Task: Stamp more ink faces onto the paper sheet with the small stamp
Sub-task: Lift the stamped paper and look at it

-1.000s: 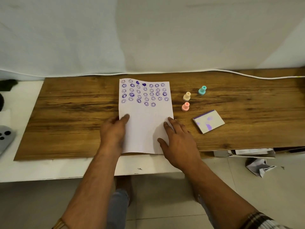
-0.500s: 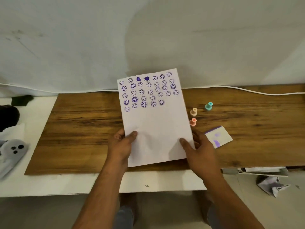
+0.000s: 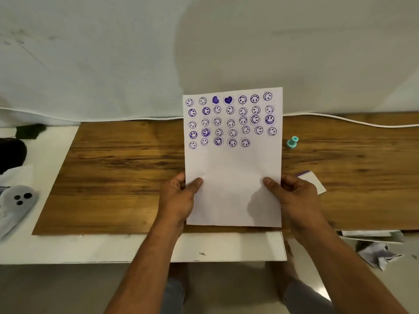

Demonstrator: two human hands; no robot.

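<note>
A white paper sheet (image 3: 233,177) is held upright above the wooden board (image 3: 118,168). Several rows of purple ink faces and two hearts fill its upper part; the lower half is blank. My left hand (image 3: 181,198) grips the sheet's lower left edge, thumb on the front. My right hand (image 3: 292,196) grips the lower right edge the same way. A small teal stamp (image 3: 292,142) stands on the board just right of the sheet. The raised sheet hides the other small stamps.
A white ink pad box (image 3: 316,182) with a purple edge pokes out behind my right hand. A white cable (image 3: 353,122) runs along the board's back edge. A grey controller (image 3: 15,202) and dark objects lie at the left. Crumpled paper (image 3: 378,254) lies on the floor at the right.
Both hands took hold of the sheet and lifted it off the board into an upright position facing me. It now covers the beige and pink stamps.
</note>
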